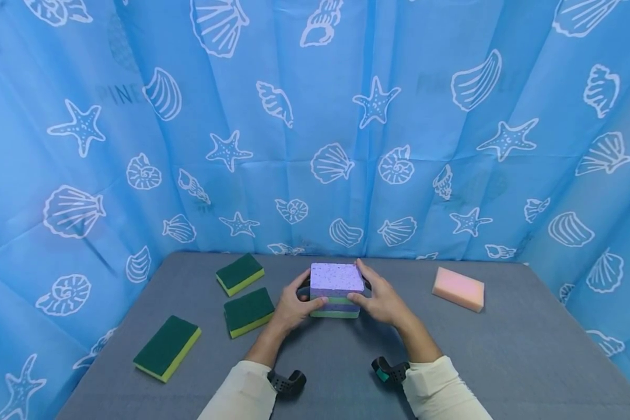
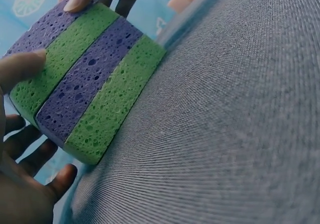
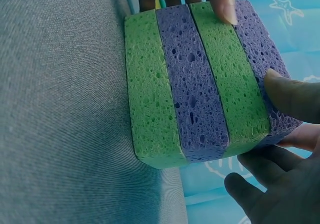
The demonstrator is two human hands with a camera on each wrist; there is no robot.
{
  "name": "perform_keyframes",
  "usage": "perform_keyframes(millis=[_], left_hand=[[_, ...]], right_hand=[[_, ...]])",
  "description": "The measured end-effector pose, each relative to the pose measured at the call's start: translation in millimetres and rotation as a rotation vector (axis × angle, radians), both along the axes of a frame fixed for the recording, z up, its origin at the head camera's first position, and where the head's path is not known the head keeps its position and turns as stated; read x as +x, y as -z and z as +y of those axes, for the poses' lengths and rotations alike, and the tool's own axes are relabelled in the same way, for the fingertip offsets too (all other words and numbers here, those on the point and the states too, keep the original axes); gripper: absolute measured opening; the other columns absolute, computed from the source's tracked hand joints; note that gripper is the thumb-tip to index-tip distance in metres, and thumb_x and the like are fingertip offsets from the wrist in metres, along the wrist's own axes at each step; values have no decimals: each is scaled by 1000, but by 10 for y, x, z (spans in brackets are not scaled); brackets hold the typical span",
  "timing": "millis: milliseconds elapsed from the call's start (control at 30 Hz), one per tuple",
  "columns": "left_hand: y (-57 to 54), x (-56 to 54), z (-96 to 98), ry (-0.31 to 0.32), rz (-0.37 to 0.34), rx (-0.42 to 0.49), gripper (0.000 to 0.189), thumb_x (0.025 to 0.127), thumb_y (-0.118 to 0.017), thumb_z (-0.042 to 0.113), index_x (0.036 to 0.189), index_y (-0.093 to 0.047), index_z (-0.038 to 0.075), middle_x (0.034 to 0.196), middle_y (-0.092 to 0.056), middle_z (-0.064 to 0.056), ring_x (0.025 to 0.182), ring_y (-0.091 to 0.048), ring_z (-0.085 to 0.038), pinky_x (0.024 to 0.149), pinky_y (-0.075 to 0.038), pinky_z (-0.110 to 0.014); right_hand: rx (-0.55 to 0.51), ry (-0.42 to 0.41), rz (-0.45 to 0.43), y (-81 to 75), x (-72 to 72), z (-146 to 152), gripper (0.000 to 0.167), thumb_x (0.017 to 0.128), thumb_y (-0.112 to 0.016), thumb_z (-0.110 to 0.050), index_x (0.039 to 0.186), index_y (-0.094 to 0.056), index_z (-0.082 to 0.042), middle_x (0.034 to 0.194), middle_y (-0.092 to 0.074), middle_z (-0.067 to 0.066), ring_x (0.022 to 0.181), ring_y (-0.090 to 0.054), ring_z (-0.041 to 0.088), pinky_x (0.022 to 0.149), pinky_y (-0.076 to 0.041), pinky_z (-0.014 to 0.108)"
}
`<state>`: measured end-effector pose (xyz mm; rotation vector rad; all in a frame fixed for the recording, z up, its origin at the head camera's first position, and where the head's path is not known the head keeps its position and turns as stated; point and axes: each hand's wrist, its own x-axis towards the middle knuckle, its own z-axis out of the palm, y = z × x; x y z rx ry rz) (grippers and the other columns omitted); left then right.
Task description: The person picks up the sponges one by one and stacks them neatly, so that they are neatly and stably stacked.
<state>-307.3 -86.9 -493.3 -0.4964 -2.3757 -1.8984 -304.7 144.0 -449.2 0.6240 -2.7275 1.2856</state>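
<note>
A stack of purple and green sponges (image 1: pixel 336 279) stands at the middle of the table, with purple on top and the colours alternating in layers below. My left hand (image 1: pixel 292 304) holds the stack's left side, its thumb on the front face. On the right side my right hand (image 1: pixel 382 297) grips it the same way, thumb also on the front. Both wrist views show the porous layers up close; the bottom green layer (image 3: pixel 150 92) meets the grey cloth. Some fingers of each hand are hidden behind the stack in the head view.
Dark green and yellow scouring sponges lie on the left: one at the back (image 1: pixel 240 273), one beside my left hand (image 1: pixel 249 312), one nearer the front (image 1: pixel 168 348). A pale orange sponge (image 1: pixel 458 289) lies on the right. A blue shell-patterned curtain (image 1: pixel 315 128) hangs behind the grey table (image 1: pixel 341 373).
</note>
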Motion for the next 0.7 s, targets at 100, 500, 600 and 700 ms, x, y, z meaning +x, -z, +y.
perform_keyframes(millis=[100,500,600,700], left_hand=[[7,-30,-20,-6,22,1,80,82,-78,22,148,-37,4,137,-48,-17,122,-45,-32,95,-39,-55],[-435,78,-7,71,49,14,78,83,-73,8,147,-31,-7,141,-39,-29,125,-39,-43,98,-33,-62],[-521,132,-7,79,61,18,75,83,-73,6,145,-33,-9,139,-41,-30,123,-41,-42,96,-35,-61],[-532,147,-7,78,56,28,73,85,-72,4,145,-34,-10,139,-41,-31,121,-43,-42,95,-38,-59]], right_hand=[[-12,-13,3,15,-2,-6,79,90,-70,-11,150,-21,6,153,-23,23,139,-23,40,108,-21,54],[3,-8,-2,18,-17,-11,81,90,-71,-13,150,-21,7,153,-22,24,139,-21,39,108,-21,53],[2,-11,2,16,-15,-14,80,90,-71,-13,150,-21,7,153,-23,24,139,-22,40,108,-21,54],[-1,-17,6,7,-12,-11,81,89,-71,-13,149,-21,8,153,-24,24,139,-23,39,108,-21,54]])
